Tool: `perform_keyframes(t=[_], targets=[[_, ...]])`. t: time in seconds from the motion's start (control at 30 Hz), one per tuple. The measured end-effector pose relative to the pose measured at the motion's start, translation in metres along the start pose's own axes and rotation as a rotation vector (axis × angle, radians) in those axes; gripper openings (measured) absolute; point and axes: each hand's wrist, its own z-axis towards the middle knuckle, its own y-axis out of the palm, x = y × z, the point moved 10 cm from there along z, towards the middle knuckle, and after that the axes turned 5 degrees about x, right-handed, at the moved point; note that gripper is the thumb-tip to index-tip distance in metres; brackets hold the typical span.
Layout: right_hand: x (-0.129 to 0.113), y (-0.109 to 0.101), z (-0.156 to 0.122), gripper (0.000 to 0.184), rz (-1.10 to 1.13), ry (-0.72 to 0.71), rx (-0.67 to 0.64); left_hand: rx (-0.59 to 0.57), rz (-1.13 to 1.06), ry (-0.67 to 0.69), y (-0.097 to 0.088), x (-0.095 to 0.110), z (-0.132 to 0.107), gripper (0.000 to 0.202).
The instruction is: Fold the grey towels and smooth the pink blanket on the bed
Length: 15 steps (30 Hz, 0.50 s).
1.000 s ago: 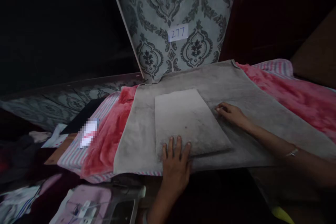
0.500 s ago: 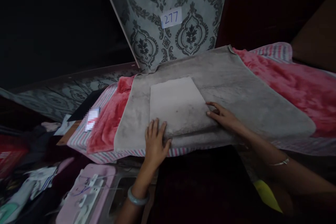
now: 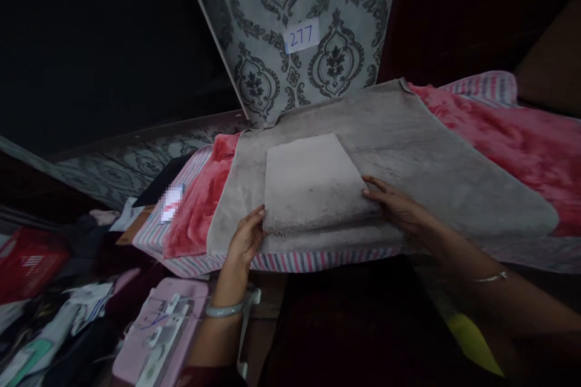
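Observation:
A folded light-grey cloth (image 3: 313, 175) lies flat on a larger grey blanket (image 3: 436, 163), its lower part darker and shaded. At its lower left edge is my left hand (image 3: 247, 233), fingers bent together and closed on the side of the cloth. My right hand (image 3: 397, 202) takes the right edge between thumb and fingers, the other fingers curled underneath and partly hidden. Both hands stay low, against the blanket's surface.
Red plush fabric (image 3: 200, 211) and a striped sheet (image 3: 308, 261) show beneath the blanket. A dark screen (image 3: 113, 42) stands at left. Below left are a pink case (image 3: 149, 326), heaped clothes (image 3: 77, 314) and a red bag (image 3: 34, 263). A paper marked 277 (image 3: 302, 36) hangs on the wall.
My left hand has gone from lying spread on the cloth's front edge to its left side, fingers now closed there. My right hand stays at the right edge. The view has shifted slightly.

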Motion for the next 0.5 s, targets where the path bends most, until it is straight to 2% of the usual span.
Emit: perform_keyframes(t=[0.17,0.4,0.5], targets=[[0.01,0.009,-0.012,0.023,0.198,0.14,-0.005,-0.072,-0.032,0.035,0.019,0.001,-0.008,0.039],[0.012,0.018,-0.021,0.023,0.292,0.263,0.031,-0.06,0.011,0.042,0.019,0.0,-0.003,0.041],[0.013,0.027,-0.019,0.026,0.307,0.271,-0.001,-0.026,0.009,0.062,0.017,0.001,-0.001,0.04]])
